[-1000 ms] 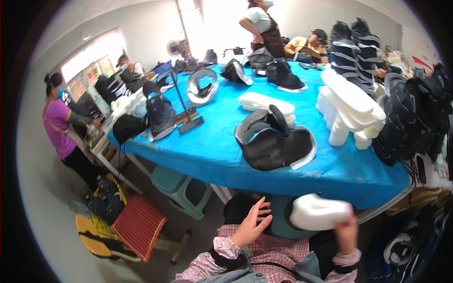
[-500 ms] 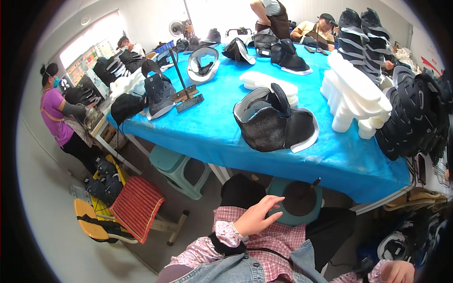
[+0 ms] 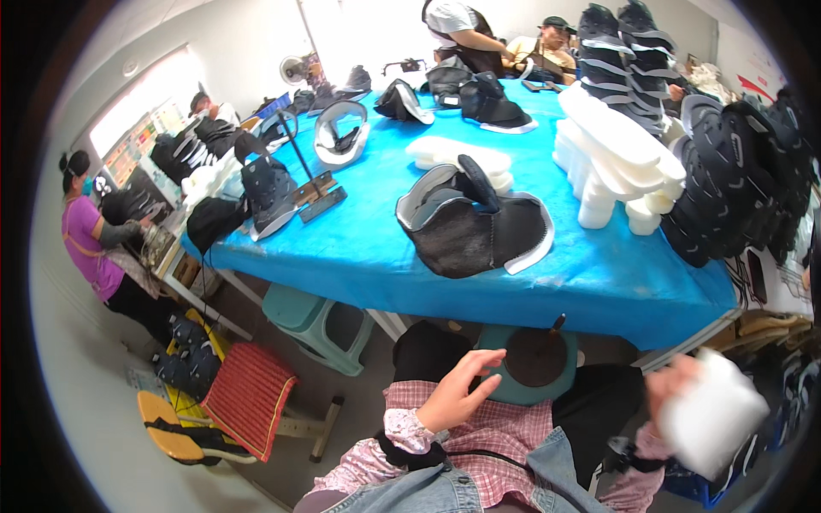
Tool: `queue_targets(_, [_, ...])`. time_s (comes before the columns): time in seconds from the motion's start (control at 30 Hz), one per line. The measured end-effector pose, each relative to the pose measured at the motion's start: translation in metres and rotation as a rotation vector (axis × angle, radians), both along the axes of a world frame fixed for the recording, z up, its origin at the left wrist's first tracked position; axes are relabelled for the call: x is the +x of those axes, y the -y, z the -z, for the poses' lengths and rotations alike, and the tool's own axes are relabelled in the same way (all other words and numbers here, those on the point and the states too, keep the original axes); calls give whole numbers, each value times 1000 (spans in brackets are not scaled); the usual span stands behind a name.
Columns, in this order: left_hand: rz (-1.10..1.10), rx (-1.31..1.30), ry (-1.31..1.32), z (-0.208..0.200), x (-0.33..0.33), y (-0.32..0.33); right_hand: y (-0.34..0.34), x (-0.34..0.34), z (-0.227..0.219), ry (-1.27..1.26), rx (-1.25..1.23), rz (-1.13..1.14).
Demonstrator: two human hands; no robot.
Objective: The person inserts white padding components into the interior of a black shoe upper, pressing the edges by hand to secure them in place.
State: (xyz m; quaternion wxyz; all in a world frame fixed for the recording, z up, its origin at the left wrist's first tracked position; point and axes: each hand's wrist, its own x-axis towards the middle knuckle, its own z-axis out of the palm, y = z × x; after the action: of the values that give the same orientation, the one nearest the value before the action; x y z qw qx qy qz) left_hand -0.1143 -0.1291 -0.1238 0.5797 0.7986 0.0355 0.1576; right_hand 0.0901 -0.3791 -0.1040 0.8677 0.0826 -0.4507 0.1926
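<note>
My left hand (image 3: 459, 392) hangs over my lap with its fingers apart, holding nothing. At the lower right, my right hand (image 3: 670, 386) is closed on a white object (image 3: 715, 415), too smeared by motion to tell its kind. In front of me, on the blue table cover (image 3: 359, 274), a black shoe upper (image 3: 457, 231) with a pale lining and white edge lies near the front edge. Just past my left fingers stands a teal stool (image 3: 513, 392). It bears a dark round pad (image 3: 539, 359) and a thin tool (image 3: 556, 325) with a brown handle.
White shoe-shaped forms (image 3: 616, 162) are piled on the table's right, beside stacked black uppers (image 3: 727, 179). A metal stand (image 3: 318, 195) rises on the left. A red-cushioned chair (image 3: 250, 389) and a pale green stool (image 3: 316, 321) stand at the lower left. Several people work around the room.
My right hand has risen from the bottom right corner and now carries the white object. The left hand stays over my lap. The whole view has shifted slightly.
</note>
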Motion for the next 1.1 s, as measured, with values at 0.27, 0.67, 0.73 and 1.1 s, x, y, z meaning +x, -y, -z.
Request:
queue_targets(0.27, [-139, 308, 119, -18, -9, -12, -65, -79, 0, 870, -1552, 843])
queue_targets(0.67, [-107, 315, 19, -13, -5, 15, -76, -95, 11, 736, -1500, 733])
queue_targets(0.73, [-167, 265, 64, -14, -4, 14, -77, -92, 9, 905, -1496, 779])
queue_targets(1.1, [-104, 521, -45, -7, -6, 6, -76, -96, 4, 875, -1555, 603])
